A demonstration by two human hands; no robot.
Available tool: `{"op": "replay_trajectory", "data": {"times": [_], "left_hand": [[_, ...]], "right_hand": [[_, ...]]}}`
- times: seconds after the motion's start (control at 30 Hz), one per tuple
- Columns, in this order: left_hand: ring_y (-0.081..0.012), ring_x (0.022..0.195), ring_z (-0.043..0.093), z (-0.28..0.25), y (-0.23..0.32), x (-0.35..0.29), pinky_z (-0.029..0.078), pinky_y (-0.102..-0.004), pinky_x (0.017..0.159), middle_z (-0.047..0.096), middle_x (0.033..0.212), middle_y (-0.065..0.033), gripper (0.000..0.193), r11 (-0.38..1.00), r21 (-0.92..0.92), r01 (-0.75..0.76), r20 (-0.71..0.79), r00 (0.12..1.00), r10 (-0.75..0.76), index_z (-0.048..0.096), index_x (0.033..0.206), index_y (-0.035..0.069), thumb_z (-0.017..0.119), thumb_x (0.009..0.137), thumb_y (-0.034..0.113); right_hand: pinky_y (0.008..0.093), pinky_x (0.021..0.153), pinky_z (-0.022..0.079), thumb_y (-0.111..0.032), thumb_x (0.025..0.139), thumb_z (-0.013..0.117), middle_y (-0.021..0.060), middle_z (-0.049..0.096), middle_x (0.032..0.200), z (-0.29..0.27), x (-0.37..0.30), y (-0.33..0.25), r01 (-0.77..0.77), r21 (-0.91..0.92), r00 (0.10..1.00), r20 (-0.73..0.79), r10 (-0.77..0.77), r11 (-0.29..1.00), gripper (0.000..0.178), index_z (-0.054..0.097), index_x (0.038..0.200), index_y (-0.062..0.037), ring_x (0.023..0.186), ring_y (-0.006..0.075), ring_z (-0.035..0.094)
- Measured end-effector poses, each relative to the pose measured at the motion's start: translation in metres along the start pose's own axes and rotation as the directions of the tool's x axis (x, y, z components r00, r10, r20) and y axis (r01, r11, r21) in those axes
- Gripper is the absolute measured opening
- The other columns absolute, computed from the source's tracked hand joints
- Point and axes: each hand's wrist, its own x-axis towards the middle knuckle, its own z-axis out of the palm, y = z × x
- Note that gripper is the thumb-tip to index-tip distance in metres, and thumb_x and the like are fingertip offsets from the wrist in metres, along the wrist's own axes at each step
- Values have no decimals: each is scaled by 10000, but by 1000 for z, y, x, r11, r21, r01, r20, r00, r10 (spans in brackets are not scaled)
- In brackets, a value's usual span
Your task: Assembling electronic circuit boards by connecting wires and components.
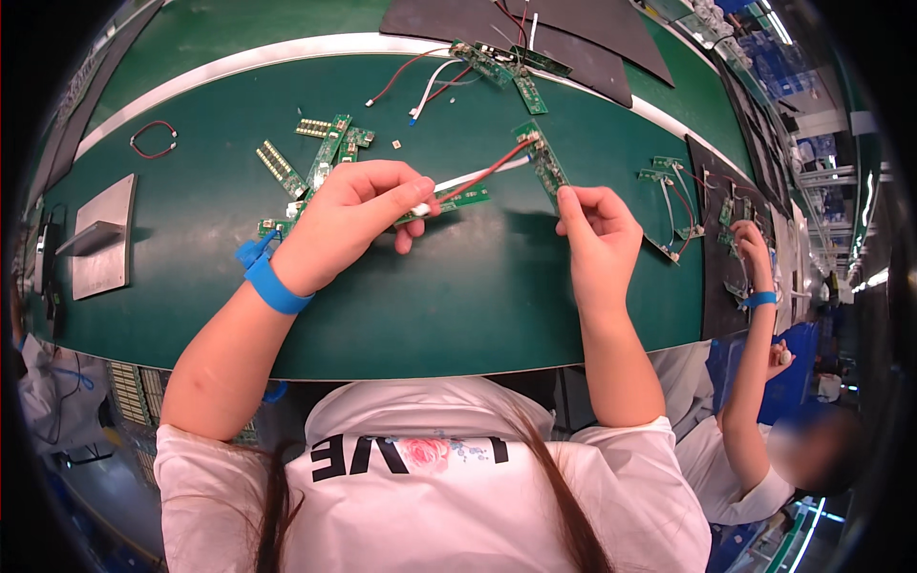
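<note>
L fingers (399,198) pinched on wht/red wires (470,179); R fingers (574,212) clamped on grn PCB (547,170).

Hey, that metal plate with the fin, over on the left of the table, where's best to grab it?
Probably the fin, from above with the left hand once it frees the wires. It rises from the middle of the metal plate like a handle, so thumb and fingers could pinch its two faces; the plate seems to lie flat, offering little edge.
</note>
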Motion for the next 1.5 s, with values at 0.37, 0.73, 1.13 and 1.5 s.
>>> {"op": "replay_trajectory", "data": {"times": [0.37, 0.73, 1.13, 1.5], "left_hand": [[-83, 627, 564, 1, -4, 1, 467, -214, 578, 617, 737, -24, 191, 989, 107, 101, 170, 978, -118, 638, 889, -7, 566, 923, 166], [-75, 628, 566, -5, -6, 2, 463, -206, 550, 608, 713, -23, 181, 984, 165, 66, 193, 976, -98, 639, 899, -11, 576, 921, 156], [-109, 776, 612, 1, -3, 0, 511, -238, 692, 629, 910, -77, 154, 996, 89, -25, 61, 998, 20, 625, 1005, -48, 597, 876, 32], [-216, 949, 662, 8, -2, -1, 522, -289, 845, 638, 1071, -167, 333, 998, 64, 5, -16, 1000, -4, 490, 1184, -69, 559, 859, -54]], "right_hand": [[392, 1006, 333, -195, 708, 756, 126, 497, 1238, -10, -11, -36, 437, -480, 860, 471, -197, 761, 613, 493, 1243, -52, 1220, 282, 415], [313, 760, 474, -166, 859, 635, 73, 639, 802, 38, 18, -45, 61, -240, 665, 734, 140, 969, 171, 642, 866, 4, 741, 153, 596], [160, 539, 365, -80, 818, 673, -35, 577, 700, 14, 21, -34, -176, -53, 792, 585, 173, 983, 99, 655, 826, 17, 620, 2, 458], [202, 597, 364, 57, 774, 664, 25, 545, 757, 25, 9, -20, 236, -89, 844, 512, -159, 968, 72, 669, 842, 33, 728, 82, 493]]}}
